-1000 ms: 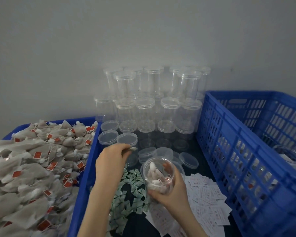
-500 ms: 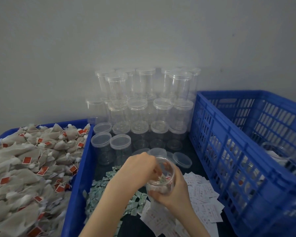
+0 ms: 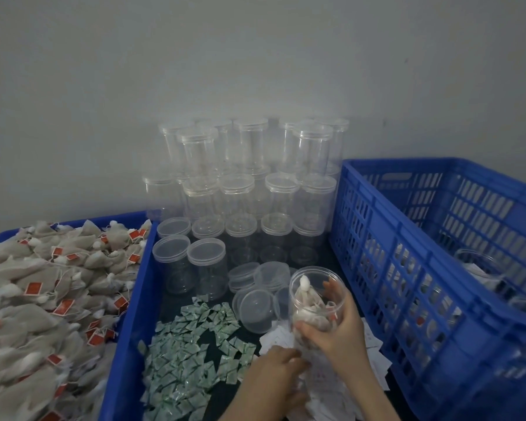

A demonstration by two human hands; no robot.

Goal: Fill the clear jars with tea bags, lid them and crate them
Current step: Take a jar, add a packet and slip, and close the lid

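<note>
The right hand (image 3: 336, 326) grips an open jar (image 3: 316, 302) from its right side, fingers curled behind it and thumb across its lower front, holding it above the dark table (image 3: 222, 399), tilted a little with its mouth toward the camera. Inside the jar lie several tea bags (image 3: 308, 308), one white knot showing near the rim. The left hand (image 3: 275, 370) is lower and just left of the jar's base, knuckles up, its fingertips down on the white slips (image 3: 374, 354) spread under the jar; whether it pinches one cannot be told. Left of that hand lies a spread of green packets (image 3: 189, 357). Just behind and left of the jar sit loose lids (image 3: 255, 308), some stacked. Further back, empty lidded jars (image 3: 243, 202) stand in rows and tiers against the wall, two of them (image 3: 192, 268) set forward near the lids. A blue tray (image 3: 125, 329) at the left is heaped with tea bags bearing red tags (image 3: 43, 293). A blue crate (image 3: 413, 253) stands right of the jar, close beside the right hand, with filled jars dimly visible through its slotted wall.
</note>
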